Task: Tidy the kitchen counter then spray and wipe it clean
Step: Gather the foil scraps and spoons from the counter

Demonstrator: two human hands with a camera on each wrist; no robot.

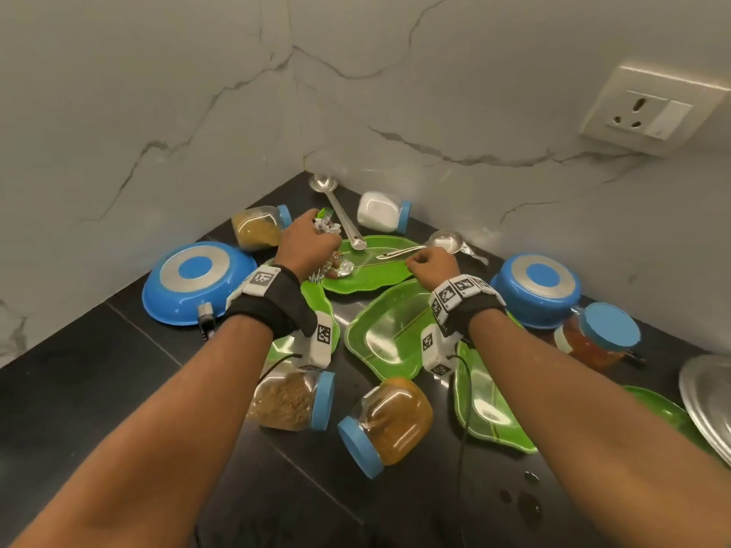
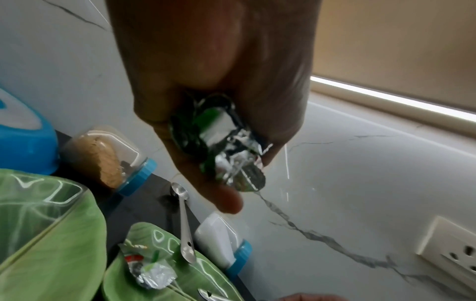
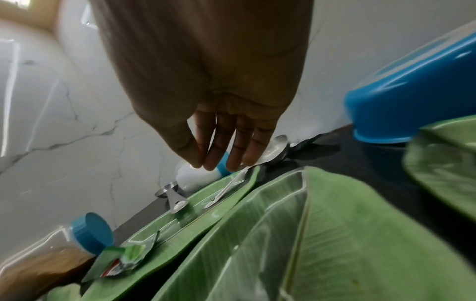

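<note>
Tidying stage of the task, with litter collection in hand. Left hand (image 1: pixel 306 247) is clenched around a bundle of crumpled foil wrappers (image 2: pixel 226 150), green and silver, raised above the far leaf-shaped green plate (image 1: pixel 379 247). More loose wrappers (image 1: pixel 336 268) lie on that plate's near-left end, just beside the left hand. Right hand (image 1: pixel 431 267) hovers over the right end of the same plate with its fingers (image 3: pixel 221 140) straight and close together, pointing down and holding nothing; their tips are near the small spoon (image 1: pixel 399 253) lying on the plate, though contact cannot be judged.

Black surface (image 1: pixel 118 369) remains crowded: two upturned blue bowls (image 1: pixel 194 282), a long ladle (image 1: pixel 336 207) reaching into the corner, a larger spoon (image 1: pixel 447 241), several blue-lidded jars lying on their sides, among them a white-filled jar (image 1: pixel 381 211), and further green plates (image 1: pixel 391 334). Dark wet spots (image 1: pixel 522 500) mark the near right. No spray bottle or cloth is in view.

Judged progress: early. Spraying and wiping cannot start until the surface is cleared. Next move probably calls for gathering the remaining wrappers into the already full left hand without dropping any, or for the right hand to pinch the thin spoon handle off the smooth plate, a low, slippery target.
</note>
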